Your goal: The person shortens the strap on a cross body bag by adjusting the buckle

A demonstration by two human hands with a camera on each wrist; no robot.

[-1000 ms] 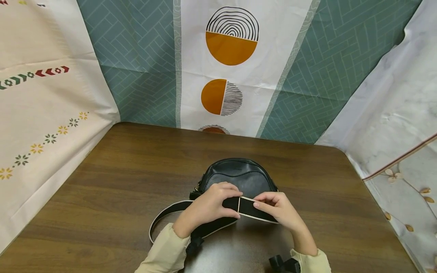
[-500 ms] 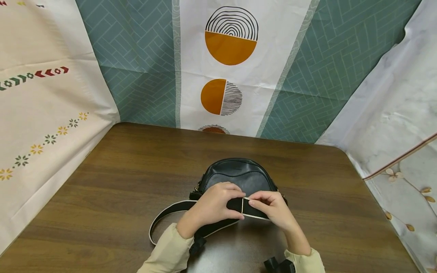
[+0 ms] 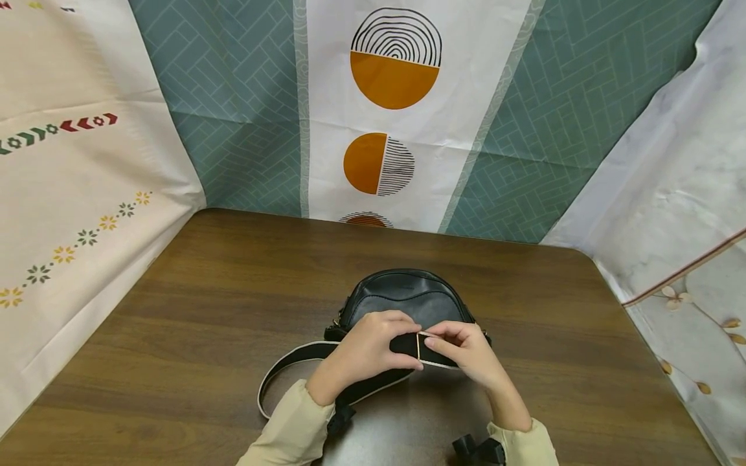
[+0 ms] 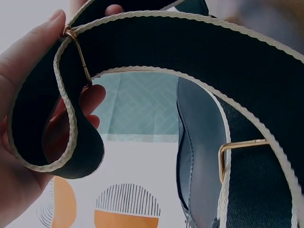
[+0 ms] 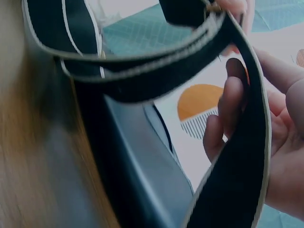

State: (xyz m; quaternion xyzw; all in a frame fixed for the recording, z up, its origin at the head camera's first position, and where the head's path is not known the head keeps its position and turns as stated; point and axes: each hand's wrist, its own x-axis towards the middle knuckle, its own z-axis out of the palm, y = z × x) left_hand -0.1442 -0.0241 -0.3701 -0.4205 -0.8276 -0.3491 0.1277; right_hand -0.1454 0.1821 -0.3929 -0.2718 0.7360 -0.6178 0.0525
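A black shoulder bag (image 3: 408,304) with a rounded top lies on the table. Its wide black strap (image 4: 152,42) has cream braided edges. My left hand (image 3: 373,346) pinches the strap at a thin gold slider (image 4: 81,52), thumb on one edge and fingers on the other. Just right of it, my right hand (image 3: 469,353) pinches the strap between thumb and fingers. In the left wrist view the strap forms a loop below the slider, and a second gold ring (image 4: 222,164) shows farther along. The right wrist view has the strap (image 5: 237,190) hanging across the right palm.
The brown wooden table (image 3: 204,310) extends around the bag. A strap loop (image 3: 265,388) lies left of my left forearm. Patterned cloths (image 3: 245,129) hang behind and at both sides. Black wrist devices (image 3: 478,450) sit at the cuffs.
My right hand has shifted left, closer to the left hand, and less strap shows between them. My left hand has moved slightly right with the slider. The bag stays in place.
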